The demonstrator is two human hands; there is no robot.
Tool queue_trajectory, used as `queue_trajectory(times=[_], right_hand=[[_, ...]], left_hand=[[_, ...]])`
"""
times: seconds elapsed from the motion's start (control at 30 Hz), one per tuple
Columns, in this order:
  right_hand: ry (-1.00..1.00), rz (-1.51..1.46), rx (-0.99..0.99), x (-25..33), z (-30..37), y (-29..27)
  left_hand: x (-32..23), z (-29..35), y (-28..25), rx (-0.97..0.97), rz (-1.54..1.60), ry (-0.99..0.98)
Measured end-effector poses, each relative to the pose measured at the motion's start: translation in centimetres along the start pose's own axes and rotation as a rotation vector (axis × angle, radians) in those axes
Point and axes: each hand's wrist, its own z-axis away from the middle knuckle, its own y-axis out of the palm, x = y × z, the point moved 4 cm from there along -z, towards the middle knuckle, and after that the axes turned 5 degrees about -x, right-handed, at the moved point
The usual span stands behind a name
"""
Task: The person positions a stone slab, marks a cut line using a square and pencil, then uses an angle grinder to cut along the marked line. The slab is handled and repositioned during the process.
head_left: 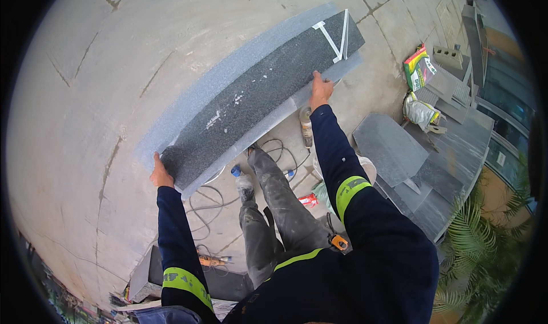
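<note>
**Log:** Fingers first?

**Op:** On my remote feed, left hand [162,173] grips the left end of a dark stone slab [262,90], thumb showing at the corner. Right hand [321,90] clasps the near long edge, toward the right end. Fingers beneath are hidden from me.

**Log:** The slab?

**Op:** Spans the gap between the hands, slanting, right end farther off. White smears mid-face; white strips [329,42] across the right end. Pale bands flank both long edges; I can't tell what they are.

**Log:** Outward?

**Op:** Cylindrical tool [306,127] just off the near edge, by the right hand. Cable [222,205] loops over the concrete floor [85,141]. Toward the floor's right edge I have stacked grey slabs [465,141], white bag [421,112] at their far-left corner, multicoloured bag [415,67] beyond, palm fronds [474,238] off the near-right corner.
</note>
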Motion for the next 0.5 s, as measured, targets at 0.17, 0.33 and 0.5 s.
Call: queue_trajectory(times=[0.17, 0.33, 0.5], right_hand=[[0.025, -0.218, 0.116, 5.1, -7.7, 1.8], [0.208, -0.366, 0.048, 5.8, -7.5, 2.3], [0.319, -0.318, 0.203, 6.0, -5.5, 2.7]], left_hand=[[-0.6, 0.5, 2.1, -0.374, -0.492, 0.094], [0.9, -0.6, 3.6, -0.515, -0.629, 0.233], [3.1, -1.5, 3.4, -0.614, -0.709, 0.442]])
